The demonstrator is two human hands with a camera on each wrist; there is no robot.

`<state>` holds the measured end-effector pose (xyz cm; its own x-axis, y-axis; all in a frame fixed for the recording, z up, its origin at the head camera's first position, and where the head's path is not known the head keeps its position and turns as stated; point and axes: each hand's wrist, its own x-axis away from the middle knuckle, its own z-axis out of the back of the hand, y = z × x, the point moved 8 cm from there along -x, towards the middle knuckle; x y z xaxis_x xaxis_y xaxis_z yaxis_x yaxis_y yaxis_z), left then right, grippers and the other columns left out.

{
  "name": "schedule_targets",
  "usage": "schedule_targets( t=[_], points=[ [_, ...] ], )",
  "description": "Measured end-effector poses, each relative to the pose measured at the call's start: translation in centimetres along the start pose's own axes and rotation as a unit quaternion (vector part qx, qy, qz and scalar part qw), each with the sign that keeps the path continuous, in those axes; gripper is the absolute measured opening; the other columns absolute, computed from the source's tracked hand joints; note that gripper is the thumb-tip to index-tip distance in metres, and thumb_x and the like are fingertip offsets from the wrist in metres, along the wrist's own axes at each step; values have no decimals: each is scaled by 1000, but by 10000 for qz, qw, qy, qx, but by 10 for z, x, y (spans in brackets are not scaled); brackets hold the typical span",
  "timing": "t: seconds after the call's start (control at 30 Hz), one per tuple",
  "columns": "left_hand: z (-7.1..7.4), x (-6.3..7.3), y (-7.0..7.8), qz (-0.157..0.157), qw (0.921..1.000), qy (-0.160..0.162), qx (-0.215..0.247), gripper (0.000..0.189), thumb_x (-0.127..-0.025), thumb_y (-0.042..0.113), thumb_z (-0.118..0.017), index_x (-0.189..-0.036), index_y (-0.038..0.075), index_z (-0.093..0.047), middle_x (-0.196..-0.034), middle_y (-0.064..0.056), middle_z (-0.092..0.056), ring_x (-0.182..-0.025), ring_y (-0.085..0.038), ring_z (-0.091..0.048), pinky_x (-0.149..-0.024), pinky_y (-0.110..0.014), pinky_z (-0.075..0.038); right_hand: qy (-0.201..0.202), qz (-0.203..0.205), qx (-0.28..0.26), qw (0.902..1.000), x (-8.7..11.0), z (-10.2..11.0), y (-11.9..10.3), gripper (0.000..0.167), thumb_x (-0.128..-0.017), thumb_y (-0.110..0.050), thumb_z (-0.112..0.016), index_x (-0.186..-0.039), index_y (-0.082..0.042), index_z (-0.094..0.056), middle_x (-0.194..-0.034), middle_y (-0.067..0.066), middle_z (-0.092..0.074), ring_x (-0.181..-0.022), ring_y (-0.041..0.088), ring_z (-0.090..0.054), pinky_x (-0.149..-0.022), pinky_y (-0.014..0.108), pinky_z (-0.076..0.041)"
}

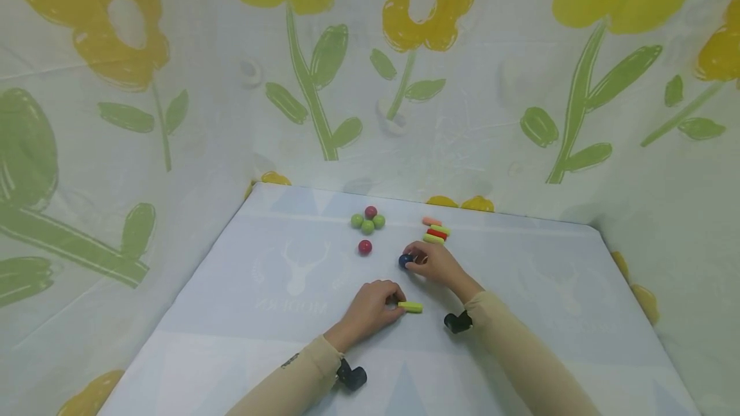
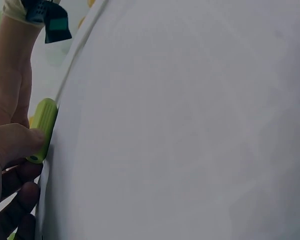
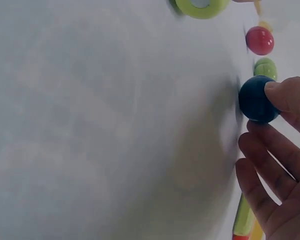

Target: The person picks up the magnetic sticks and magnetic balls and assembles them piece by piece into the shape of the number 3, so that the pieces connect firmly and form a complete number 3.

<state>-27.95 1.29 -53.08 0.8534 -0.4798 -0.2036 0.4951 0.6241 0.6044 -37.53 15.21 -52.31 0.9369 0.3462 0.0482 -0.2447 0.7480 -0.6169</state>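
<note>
My left hand (image 1: 372, 307) pinches a short yellow-green ridged stick (image 1: 412, 307) by one end, low over the table. In the left wrist view the thumb lies along the side of this stick (image 2: 46, 120). Farther forward and to the right, my right hand (image 1: 436, 263) holds a dark blue ball (image 1: 405, 261) between thumb and fingertips. The right wrist view shows the thumb on top of the ball (image 3: 254, 102), the other fingers spread below it. Just left of the blue ball, a red ball (image 1: 365, 247) lies alone on the table.
Behind the lone red ball sits a cluster of three green balls (image 1: 368, 227) and another red ball (image 1: 370, 212). Beyond the right hand, a row holds a pink stick (image 1: 431, 221), a red stick (image 1: 444, 235) and two yellow-green sticks (image 1: 433, 239). Flower-patterned cloth walls enclose the white table (image 1: 260, 313).
</note>
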Motion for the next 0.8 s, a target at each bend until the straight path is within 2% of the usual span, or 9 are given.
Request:
schedule_targets(
  t=[0.3, 0.63, 0.8],
  points=[
    [-1, -1, -2, -76, 10000, 54, -30, 12, -88, 22, -81, -97, 22, -73, -87, 15, -65, -80, -1, -53, -76, -23, -46, -198, -170, -35, 9997, 27, 1, 7, 27, -90, -23, -80, -115, -21, -71, -98, -7, -68, -89, 13, -61, -82, 33, -55],
    [2, -1, 3, -91, 9999, 71, -81, 11, -88, 21, -80, -97, 20, -73, -86, 12, -65, -79, -3, -53, -74, -22, -46, -166, -244, 12, 9996, 59, 2, 10, 26, -88, -22, -81, -112, -21, -71, -98, -8, -68, -89, 13, -60, -82, 34, -55],
    [2, 0, 3, -72, 9999, 43, -97, 11, -88, 22, -80, -96, 20, -73, -86, 12, -66, -79, -4, -54, -74, -22, -46, -180, -309, -38, 9994, 72, 0, 13, 27, -87, -21, -82, -112, -22, -71, -101, -10, -68, -91, 10, -61, -87, 34, -54]
  ],
)
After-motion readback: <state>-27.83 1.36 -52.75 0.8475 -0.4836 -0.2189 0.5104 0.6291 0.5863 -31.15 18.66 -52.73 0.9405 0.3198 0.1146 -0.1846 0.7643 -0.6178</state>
